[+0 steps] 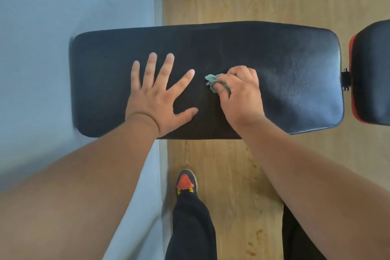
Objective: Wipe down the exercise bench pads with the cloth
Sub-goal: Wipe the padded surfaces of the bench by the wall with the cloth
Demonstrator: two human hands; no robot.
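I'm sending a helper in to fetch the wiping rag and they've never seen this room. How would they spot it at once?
Find the long black bench pad lying across the wooden floor. Two hands are on it: the left hand lies flat with fingers spread, the right hand is bunched near the pad's middle. The cloth is the small crumpled pale teal wad poking out of that right hand's grip, the only light-coloured thing on the pad.
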